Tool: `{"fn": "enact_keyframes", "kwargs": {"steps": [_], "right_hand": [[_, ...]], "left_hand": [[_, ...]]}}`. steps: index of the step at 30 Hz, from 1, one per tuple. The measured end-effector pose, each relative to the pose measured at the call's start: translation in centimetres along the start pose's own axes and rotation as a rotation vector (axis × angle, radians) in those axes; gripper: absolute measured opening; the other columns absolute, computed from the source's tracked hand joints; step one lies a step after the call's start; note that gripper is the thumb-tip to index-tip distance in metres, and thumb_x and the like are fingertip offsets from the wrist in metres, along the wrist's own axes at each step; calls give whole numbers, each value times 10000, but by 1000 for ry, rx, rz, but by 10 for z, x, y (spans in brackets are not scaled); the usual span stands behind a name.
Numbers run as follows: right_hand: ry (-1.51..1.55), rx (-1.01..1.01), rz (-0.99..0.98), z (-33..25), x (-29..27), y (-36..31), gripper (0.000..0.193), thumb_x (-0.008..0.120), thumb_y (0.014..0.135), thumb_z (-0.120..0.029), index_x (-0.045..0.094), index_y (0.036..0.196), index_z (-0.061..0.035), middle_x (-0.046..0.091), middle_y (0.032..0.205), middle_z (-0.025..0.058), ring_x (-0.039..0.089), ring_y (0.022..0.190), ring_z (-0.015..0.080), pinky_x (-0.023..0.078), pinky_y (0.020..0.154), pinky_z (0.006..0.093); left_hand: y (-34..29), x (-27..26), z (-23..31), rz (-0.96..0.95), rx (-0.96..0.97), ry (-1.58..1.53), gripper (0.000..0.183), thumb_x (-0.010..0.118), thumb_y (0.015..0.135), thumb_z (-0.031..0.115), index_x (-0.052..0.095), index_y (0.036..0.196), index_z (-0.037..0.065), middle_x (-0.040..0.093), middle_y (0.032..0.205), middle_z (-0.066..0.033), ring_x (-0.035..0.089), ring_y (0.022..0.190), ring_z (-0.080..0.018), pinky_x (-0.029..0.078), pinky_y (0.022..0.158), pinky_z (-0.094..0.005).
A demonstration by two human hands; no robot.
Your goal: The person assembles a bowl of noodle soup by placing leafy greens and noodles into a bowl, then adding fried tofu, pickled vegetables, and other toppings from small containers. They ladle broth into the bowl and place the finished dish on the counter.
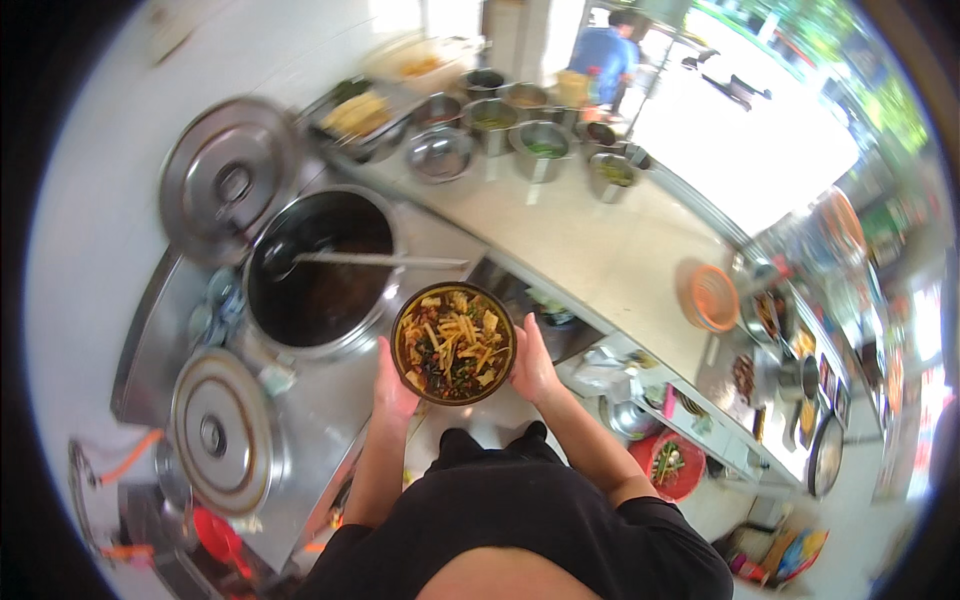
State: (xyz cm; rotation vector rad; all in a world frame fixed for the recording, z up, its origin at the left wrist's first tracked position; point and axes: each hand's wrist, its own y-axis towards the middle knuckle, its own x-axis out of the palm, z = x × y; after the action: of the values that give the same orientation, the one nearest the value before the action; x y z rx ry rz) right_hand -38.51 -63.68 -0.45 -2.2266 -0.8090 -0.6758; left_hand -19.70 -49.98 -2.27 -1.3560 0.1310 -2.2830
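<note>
Between my two hands I carry a dark round bowl (454,343) filled with food: pale strips, yellowish chunks, dark bits and chopped greens. Its left side rests against my left hand (394,385), and my right hand (535,362) grips the opposite side. The fingers under the bowl are hidden. Just left of the bowl stands a large steel pot (322,275) of dark broth. A ladle (380,260) lies in it, its long handle reaching over the pot's right rim toward the bowl.
Left of me are a lidded pot (222,432) and a leaning steel lid (232,182). Steel containers (543,150) of ingredients line the counter's (590,270) far edge. Orange bowls (711,299) are stacked to the right. A red basin (668,466) sits low. A person in blue (603,62) is outside.
</note>
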Motion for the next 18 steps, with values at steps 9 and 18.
{"fn": "enact_keyframes", "kwargs": {"steps": [9,18], "right_hand": [[95,-69,314,-110,-184,-59,745,311,998,-636,412,1457,-58,505,1451,89,463,1331,249,365,1100,433],[217,-153,556,-150,-314,-34,699,302,1017,-599,490,1390,-37,573,1375,93,535,1250,239,399,1077,392]], "left_hand": [[104,107,-177,-115,-356,88,730,364,993,628,429,1440,53,488,1443,-122,472,1306,-297,385,1088,-471],[202,155,-284,-148,-517,185,640,396,1010,572,466,1406,74,508,1423,-119,496,1285,-292,413,1073,-463]]}}
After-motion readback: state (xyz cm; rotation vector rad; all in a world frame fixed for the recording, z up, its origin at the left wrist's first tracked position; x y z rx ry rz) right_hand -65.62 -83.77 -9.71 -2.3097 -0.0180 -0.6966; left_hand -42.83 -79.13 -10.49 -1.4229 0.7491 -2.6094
